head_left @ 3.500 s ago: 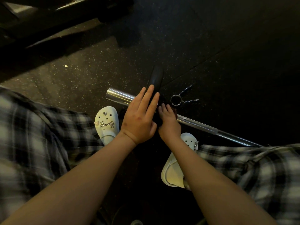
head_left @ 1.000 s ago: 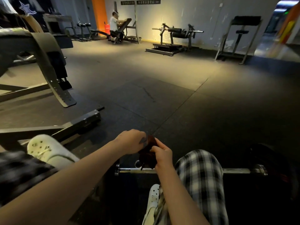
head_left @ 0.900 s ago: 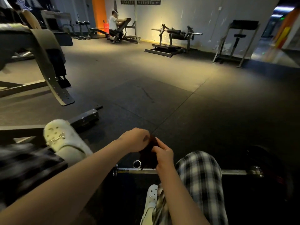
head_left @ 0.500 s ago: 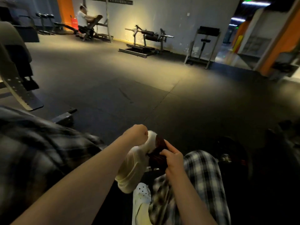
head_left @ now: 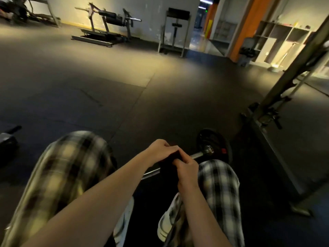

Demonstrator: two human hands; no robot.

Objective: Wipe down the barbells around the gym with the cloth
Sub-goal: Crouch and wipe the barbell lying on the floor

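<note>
Two hands shared one dark cloth (head_left: 169,165): the left hand (head_left: 159,153) and right hand (head_left: 187,169), fingers (head_left: 170,148) curled into the fabric, held it bunched over the barbell (head_left: 196,155) lying on the gym floor (head_left: 160,104), likely to set a wiping grip.

We look across a dim gym hall, its dark rubber floor (head_left: 160,97) laid in large mats and lit at the far end by a pool of warm yellowish light. Along the pale grey wall (head_left: 151,8) stand a low steel machine (head_left: 105,24) and, to its right, a tall stand (head_left: 176,29) topped with a black pad. An orange pillar (head_left: 249,27) rises beside an open passage (head_left: 201,18) where a small green light glows. Pale cubby shelves (head_left: 277,38) line the right side, and a slanted steel upright (head_left: 292,72) crosses the near right.
</note>
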